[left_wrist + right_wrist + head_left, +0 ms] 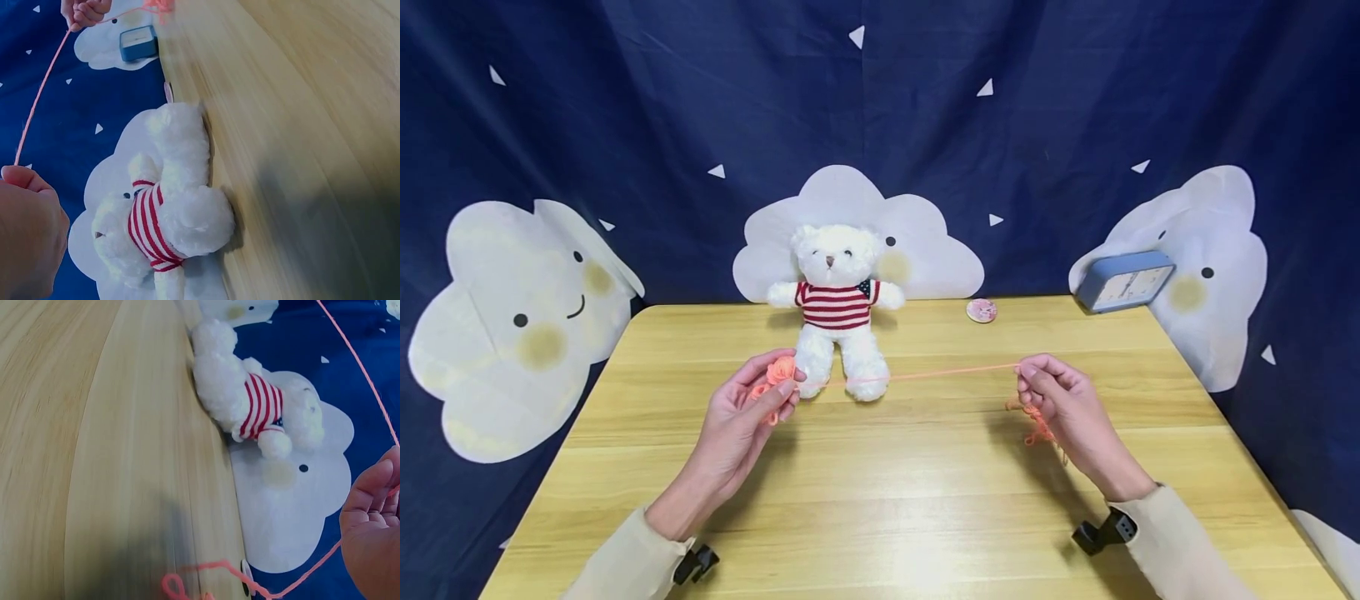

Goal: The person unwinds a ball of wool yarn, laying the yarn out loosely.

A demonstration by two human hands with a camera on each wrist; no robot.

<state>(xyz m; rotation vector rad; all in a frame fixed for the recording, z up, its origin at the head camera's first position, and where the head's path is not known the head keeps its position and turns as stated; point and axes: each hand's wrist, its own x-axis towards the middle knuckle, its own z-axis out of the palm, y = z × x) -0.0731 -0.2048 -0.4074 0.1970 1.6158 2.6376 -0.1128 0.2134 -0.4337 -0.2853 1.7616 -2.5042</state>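
Observation:
My left hand holds a small bundle of coral-orange yarn between thumb and fingers. From it a single strand runs almost level to my right hand, whose thumb and fingertips pinch it. Below the right hand lies a loose tangle of the same yarn on the table. In the right wrist view a yarn tail hangs from the right hand and ends in a loop near the tabletop. The left wrist view shows the strand stretched between both hands; the bundle is hidden there.
A white teddy bear in a red-striped sweater sits at the back of the wooden table. Right of it lies a round pink badge-like disc. A blue clock stands at the back right corner, before a dark blue curtain.

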